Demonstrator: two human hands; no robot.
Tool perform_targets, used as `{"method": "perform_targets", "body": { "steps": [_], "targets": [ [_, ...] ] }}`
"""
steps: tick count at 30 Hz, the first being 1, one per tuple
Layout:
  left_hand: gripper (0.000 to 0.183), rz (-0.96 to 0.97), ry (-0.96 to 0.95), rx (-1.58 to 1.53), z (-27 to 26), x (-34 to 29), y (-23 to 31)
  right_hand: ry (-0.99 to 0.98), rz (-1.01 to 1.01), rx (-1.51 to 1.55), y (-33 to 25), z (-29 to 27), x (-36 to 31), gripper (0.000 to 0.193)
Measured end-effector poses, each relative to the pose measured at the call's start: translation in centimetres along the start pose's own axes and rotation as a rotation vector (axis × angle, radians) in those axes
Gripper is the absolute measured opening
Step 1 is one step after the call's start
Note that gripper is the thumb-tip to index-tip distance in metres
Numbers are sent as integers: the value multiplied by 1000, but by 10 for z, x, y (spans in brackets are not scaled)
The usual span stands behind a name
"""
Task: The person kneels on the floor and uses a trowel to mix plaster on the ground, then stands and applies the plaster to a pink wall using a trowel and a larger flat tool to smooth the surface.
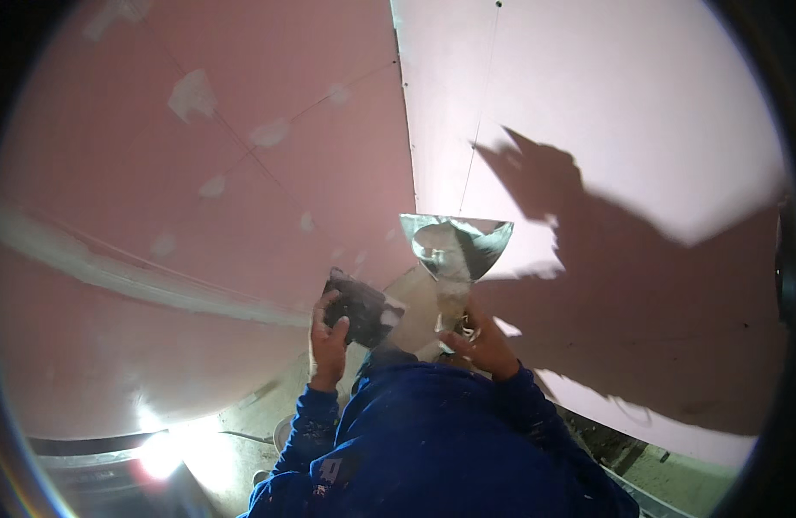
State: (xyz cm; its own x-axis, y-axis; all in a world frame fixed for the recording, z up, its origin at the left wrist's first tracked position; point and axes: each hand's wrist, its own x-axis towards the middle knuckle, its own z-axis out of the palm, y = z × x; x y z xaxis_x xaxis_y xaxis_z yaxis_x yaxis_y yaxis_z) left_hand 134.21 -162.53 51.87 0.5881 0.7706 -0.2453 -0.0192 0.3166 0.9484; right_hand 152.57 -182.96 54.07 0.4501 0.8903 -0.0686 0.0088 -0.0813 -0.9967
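My left hand (329, 345) grips a dark flat plate (356, 309) before my body by its outer edge — likely light, stiff. My right hand (486, 344) clasps the handle of the broad scraper (454, 259) — probably springy, slick where smeared.

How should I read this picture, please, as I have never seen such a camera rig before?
There is no machine here: these are a person's own bare hands, seen from above by a wide fisheye camera worn on the head, which bends straight edges. The left hand holds a dark flat tool, its exact kind unclear. The right hand grips a broad-bladed scraper with pale paste on its blade. Pale patches dot the pink panel at left; a dark shadow falls across the panel at right.
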Motion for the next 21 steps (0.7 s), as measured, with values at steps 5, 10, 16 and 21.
{"method": "perform_targets", "body": {
  "steps": [5, 10, 16, 21],
  "targets": [
    [76, 64, -80, -213, -17, -3, 42, 39, 22, 241, 19, 1, 20, 43],
    [62, -114, -306, -379, -5, 5, 64, -25, 49, 398, 26, 9, 24, 41],
    [44, -384, -251, -692, 13, 16, 35, -35, 94, 447, 44, 16, 30, 44],
    [43, -514, -292, -680, 35, 20, 15, 163, -88, 20, 49, 13, 33, 40]
  ]
}}
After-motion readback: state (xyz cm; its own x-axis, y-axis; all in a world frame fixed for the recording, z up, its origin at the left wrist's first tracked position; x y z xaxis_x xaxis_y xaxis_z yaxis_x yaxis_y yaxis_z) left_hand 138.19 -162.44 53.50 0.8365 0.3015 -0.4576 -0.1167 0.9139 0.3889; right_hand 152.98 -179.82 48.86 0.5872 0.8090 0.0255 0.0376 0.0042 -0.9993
